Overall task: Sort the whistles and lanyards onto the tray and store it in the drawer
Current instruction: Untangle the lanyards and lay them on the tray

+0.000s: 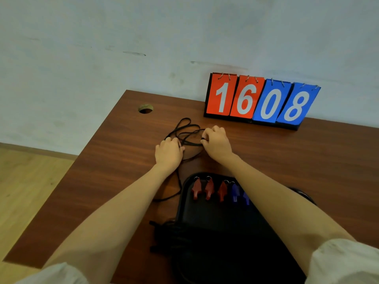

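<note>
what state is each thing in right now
tray, on the desk, not stored
left hand, grips the loose lanyard
right hand, pinches the loose lanyard
loose lanyard, tangled loops on the desk, off the tray
red whistles, three in a row on the tray
blue whistles, on the tray, partly hidden
scoreboard, upright, reads 16 08

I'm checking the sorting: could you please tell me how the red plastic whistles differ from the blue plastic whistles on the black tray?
The red plastic whistles number three, all in full view; the blue plastic whistles show two, one partly behind the right forearm. The red ones lie left of the blue ones. Both share one row on the black tray, rings pointing away.
</note>
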Action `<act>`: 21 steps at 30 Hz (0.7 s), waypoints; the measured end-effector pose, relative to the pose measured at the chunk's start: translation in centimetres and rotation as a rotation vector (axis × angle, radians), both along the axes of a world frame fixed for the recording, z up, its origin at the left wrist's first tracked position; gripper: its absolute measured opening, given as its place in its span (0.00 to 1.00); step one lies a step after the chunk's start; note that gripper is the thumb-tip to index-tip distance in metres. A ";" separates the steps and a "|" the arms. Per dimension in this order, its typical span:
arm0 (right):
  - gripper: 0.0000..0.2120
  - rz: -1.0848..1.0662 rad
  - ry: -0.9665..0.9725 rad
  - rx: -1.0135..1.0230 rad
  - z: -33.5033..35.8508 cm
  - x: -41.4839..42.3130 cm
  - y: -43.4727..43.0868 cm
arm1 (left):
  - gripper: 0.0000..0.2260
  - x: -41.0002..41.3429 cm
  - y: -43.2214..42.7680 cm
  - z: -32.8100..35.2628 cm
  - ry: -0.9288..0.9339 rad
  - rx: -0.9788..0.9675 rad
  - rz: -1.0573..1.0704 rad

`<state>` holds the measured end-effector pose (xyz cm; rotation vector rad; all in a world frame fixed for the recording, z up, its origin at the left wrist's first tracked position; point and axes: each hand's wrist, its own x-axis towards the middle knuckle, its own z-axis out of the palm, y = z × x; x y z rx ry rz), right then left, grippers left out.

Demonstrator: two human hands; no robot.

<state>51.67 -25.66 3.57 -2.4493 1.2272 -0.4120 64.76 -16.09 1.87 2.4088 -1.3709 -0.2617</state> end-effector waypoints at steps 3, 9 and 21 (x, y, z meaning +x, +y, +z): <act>0.03 -0.022 -0.171 0.078 2.1 -1.9 0.5 | 0.13 -1.0 0.3 1.1 -0.054 0.066 -0.066; 0.05 0.060 -0.312 0.182 7.2 -5.7 3.1 | 0.23 -6.1 1.4 5.6 0.352 -0.260 -0.306; 0.11 -0.062 -0.551 -0.167 18.0 -12.8 7.2 | 0.12 -9.1 4.7 12.9 0.288 -0.387 -0.235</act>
